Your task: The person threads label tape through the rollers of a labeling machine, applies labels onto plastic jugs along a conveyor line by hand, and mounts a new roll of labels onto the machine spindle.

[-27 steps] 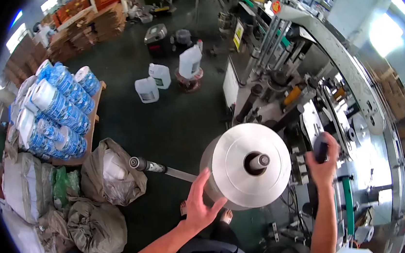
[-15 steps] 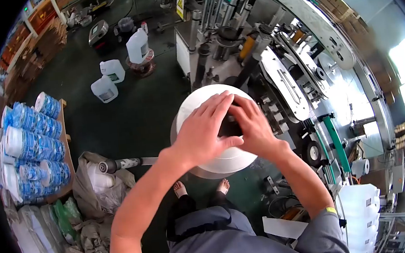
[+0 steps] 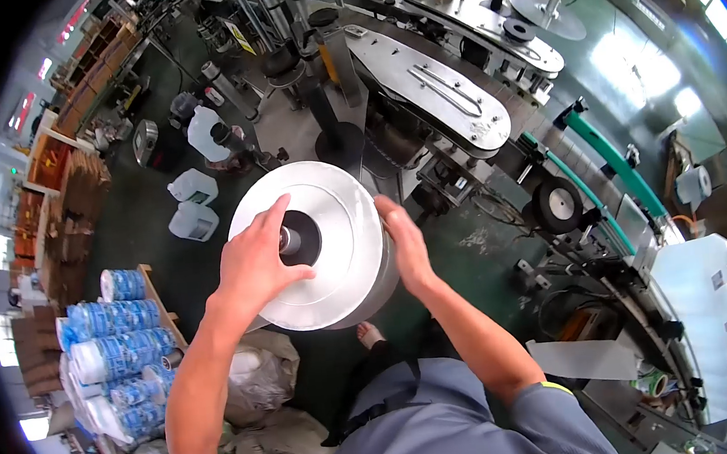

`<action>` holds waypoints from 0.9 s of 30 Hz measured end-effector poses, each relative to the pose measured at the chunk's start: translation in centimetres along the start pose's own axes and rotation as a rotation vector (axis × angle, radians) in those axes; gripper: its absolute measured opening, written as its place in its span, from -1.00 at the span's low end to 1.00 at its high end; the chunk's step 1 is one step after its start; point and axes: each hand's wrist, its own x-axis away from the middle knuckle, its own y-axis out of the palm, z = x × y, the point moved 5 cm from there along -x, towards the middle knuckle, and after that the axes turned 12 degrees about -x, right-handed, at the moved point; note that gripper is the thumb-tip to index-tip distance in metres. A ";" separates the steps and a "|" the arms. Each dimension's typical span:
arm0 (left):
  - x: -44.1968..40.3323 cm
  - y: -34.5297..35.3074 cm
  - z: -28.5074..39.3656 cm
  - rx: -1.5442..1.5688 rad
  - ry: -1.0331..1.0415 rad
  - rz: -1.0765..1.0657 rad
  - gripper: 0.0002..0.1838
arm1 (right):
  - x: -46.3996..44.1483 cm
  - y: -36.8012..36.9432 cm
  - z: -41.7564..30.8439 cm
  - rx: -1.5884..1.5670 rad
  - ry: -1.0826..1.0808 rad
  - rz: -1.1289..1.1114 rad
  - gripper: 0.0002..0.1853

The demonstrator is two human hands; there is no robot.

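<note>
A round white disc [image 3: 337, 229] with a dark hole at its centre lies in front of me, over what looks like a greyish roll. A metal spindle end [image 3: 284, 240] shows inside the hole. My left hand [image 3: 257, 259] rests on the top face beside the hole, thumb and fingers spread around its near left side. Against the disc's right rim lies my right hand [image 3: 404, 240], its fingers stretched along the edge. Neither hand is closed around anything. The underside of the disc is hidden.
Machinery with a long metal plate [image 3: 429, 85] stands ahead and to the right. White jugs [image 3: 195, 219] are on the floor at the left. Blue-and-white label rolls [image 3: 126, 350] are stacked on a pallet. Sacks [image 3: 271, 446] lie at lower left; clear containers [image 3: 700, 317] stand at right.
My hands have moved apart: the right one went from the disc's middle to its right rim, the left stayed near the hole. My view has turned, shifting the surroundings.
</note>
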 end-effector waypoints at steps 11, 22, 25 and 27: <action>-1.1 0.3 2.3 -0.223 0.012 -0.122 0.10 | 2.2 0.6 -7.0 0.632 -0.009 0.110 -0.40; 9.5 9.4 9.3 -0.023 0.061 0.486 -0.03 | 0.8 -0.5 -6.6 0.527 0.056 0.189 -0.80; 9.9 10.3 8.3 -0.113 0.099 0.491 -0.16 | 0.4 -0.7 -7.7 0.752 -0.233 0.169 -0.87; 10.5 9.8 6.9 -0.097 0.126 0.482 -0.17 | 1.4 -0.9 -7.6 0.801 -0.157 0.156 -0.88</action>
